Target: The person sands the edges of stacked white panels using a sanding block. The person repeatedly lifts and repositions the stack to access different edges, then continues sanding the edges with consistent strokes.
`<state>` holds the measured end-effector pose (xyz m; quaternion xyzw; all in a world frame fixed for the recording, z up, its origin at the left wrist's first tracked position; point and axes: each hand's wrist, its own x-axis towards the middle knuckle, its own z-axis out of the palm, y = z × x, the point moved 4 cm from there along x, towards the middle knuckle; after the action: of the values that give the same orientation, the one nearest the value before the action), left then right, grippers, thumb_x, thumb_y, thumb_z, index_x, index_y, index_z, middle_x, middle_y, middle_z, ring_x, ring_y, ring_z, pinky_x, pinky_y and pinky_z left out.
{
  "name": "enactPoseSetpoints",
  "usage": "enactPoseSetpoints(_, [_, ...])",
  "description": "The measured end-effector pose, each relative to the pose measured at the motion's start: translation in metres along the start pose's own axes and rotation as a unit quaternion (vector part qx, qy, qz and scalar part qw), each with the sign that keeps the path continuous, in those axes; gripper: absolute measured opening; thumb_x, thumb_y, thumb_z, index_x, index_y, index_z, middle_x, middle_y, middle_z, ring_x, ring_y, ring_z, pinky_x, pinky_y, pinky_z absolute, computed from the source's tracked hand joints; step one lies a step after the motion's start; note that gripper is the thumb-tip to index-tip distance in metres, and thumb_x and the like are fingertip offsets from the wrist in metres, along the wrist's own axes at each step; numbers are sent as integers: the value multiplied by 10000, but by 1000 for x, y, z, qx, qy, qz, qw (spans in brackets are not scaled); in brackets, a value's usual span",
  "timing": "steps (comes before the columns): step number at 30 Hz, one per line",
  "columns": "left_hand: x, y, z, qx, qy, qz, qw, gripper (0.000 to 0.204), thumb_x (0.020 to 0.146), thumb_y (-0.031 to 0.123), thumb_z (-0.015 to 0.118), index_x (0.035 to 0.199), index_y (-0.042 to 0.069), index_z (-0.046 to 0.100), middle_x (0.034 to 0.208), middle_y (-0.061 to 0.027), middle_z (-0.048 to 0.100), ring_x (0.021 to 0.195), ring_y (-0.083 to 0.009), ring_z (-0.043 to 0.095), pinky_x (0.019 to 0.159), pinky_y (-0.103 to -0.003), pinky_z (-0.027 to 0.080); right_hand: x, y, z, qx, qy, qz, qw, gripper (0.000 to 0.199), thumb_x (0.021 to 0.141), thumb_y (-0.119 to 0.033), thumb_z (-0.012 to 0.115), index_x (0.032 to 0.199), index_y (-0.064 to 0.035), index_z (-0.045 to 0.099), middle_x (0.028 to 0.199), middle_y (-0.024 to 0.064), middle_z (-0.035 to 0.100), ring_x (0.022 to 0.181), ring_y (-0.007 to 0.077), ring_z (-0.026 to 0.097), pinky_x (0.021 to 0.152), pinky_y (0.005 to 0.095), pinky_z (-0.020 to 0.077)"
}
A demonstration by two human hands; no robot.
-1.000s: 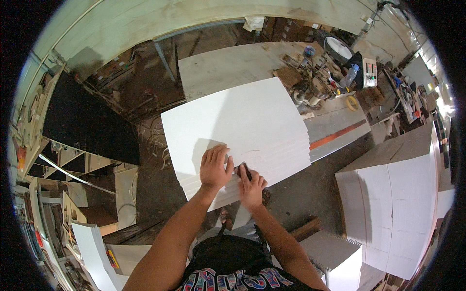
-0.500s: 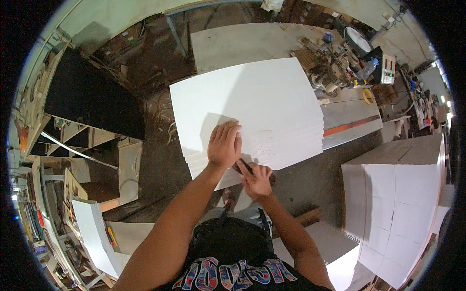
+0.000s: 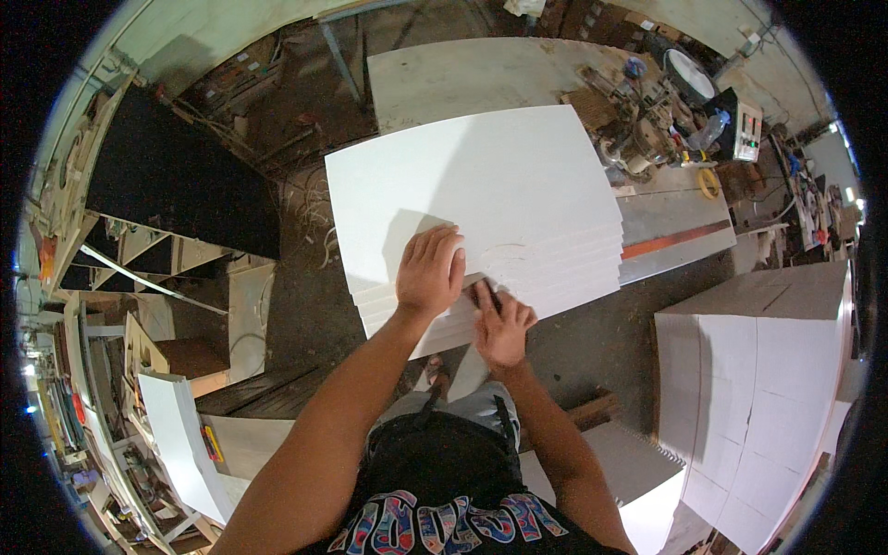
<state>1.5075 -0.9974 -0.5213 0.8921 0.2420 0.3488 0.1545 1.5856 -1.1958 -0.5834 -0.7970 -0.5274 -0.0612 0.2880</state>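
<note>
A stack of white panels [image 3: 481, 176] lies in front of me, its edges stepped along the near and right sides. My left hand [image 3: 430, 273] rests flat on the top panel, fingers stretched out and lying together. To its right, my right hand [image 3: 503, 328] is closed around a dark hand tool [image 3: 485, 296] at the stack's near edge. The fingers cover most of the tool, so its exact kind does not show. Thin pale strips or marks [image 3: 504, 250] show on the white surface just beyond the tool.
Beyond the stack stands a pale worktable [image 3: 462, 74] with a cluttered machine [image 3: 647, 139] and a yellow tape roll [image 3: 709, 182]. A tall stack of white-faced boards [image 3: 749, 398] rises on the right. Black-topped wooden shelving [image 3: 185, 185] stands left; curled strips [image 3: 319, 217] litter the floor.
My right hand has moved slightly right and away from me with the dark tool, which has turned in the grip. My left hand stays in almost the same place on the panel.
</note>
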Motion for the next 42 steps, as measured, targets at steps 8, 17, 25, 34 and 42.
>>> enactPoseSetpoints(8, [1,0,0,4,-24,-23,999,284,1093,153,750,1354,55,698,1420,-152,779,1380,-387,716,1220,-555,533,34,50,11,-132,-92,-15,987,747,1110,-328,698,1833,-322,509,1677,72,604,1404,341,629,1216,694,400])
enactPoseSetpoints(17, [0,-1,2,7,-11,-9,1000,283,1108,189,738,1354,57,695,1417,-155,771,1381,-394,712,1219,-561,531,14,67,-18,-137,16,49,989,744,1103,-304,731,1824,-289,547,1522,157,626,1296,388,587,1167,662,350])
enactPoseSetpoints(25, [0,1,1,13,-33,-27,999,289,1109,198,734,1361,61,693,1429,-152,763,1405,-390,694,1231,-553,523,9,64,-1,-171,15,70,983,633,1167,-318,717,1789,-279,606,1514,123,615,1321,363,538,1172,624,329])
enactPoseSetpoints(34, [-1,-1,2,9,-37,-23,999,306,1106,195,736,1376,60,687,1456,-155,753,1413,-384,687,1241,-550,517,4,38,-2,-115,20,99,988,694,1146,-304,728,1817,-269,552,1507,153,599,1347,409,524,1159,664,322])
enactPoseSetpoints(42, [-3,-2,3,15,-23,-13,1000,304,1109,201,739,1371,55,692,1446,-156,757,1397,-382,695,1238,-551,518,1,85,-12,-217,-12,72,973,639,1187,-299,693,1811,-261,560,1512,158,623,1349,405,564,1168,667,374])
